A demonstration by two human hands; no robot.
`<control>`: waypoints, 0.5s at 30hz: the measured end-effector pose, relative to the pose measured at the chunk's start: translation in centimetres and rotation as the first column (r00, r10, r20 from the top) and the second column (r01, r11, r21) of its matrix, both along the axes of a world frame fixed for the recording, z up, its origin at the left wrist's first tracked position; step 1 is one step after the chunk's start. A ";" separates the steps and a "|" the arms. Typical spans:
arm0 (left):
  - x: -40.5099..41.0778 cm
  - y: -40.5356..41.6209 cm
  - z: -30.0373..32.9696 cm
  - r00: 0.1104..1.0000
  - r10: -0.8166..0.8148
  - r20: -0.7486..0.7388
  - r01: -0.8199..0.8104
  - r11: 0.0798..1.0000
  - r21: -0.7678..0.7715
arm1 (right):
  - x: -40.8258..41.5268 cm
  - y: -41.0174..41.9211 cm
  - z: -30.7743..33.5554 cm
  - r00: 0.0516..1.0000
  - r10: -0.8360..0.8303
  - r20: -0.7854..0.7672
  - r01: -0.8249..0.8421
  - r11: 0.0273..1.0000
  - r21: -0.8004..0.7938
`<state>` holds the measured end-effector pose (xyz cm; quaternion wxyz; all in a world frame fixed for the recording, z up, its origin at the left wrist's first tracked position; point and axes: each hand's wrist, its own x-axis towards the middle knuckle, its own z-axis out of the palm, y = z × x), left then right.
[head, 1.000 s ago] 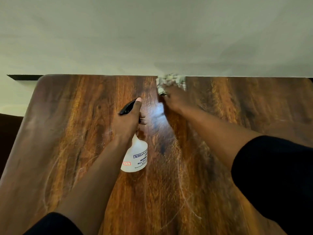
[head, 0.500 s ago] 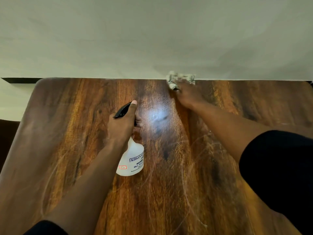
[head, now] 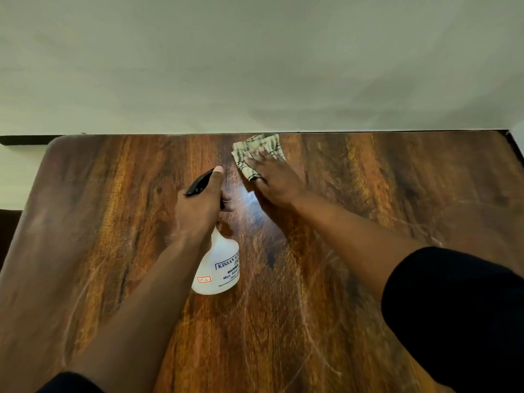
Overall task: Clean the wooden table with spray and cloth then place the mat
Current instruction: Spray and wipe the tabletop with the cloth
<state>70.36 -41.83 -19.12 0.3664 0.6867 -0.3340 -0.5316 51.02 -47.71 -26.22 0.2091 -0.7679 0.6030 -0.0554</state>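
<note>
A glossy dark wooden table (head: 368,307) fills the lower half of the view. My left hand (head: 198,211) grips the neck of a white spray bottle (head: 219,268) with a black nozzle, held above the table's middle, thumb resting on top. My right hand (head: 273,180) lies flat, palm down, pressing a pale patterned cloth (head: 256,154) onto the wood near the far edge. Faint curved wipe streaks show on the surface near me. No mat is in view.
A plain pale wall (head: 255,66) stands directly behind the table's far edge. A dark piece of furniture (head: 8,231) sits past the table's left side. The table's far left corner (head: 56,140) is rounded.
My right hand has drawn the cloth back from the far edge toward me and slightly left. The left hand with the bottle has stayed almost still.
</note>
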 end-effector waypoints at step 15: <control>-2.0 0.2 0.8 0.997 -0.041 -0.066 0.041 0.999 0.006 | -10.5 -0.4 -0.1 0.805 -0.592 0.042 0.590 0.806 0.043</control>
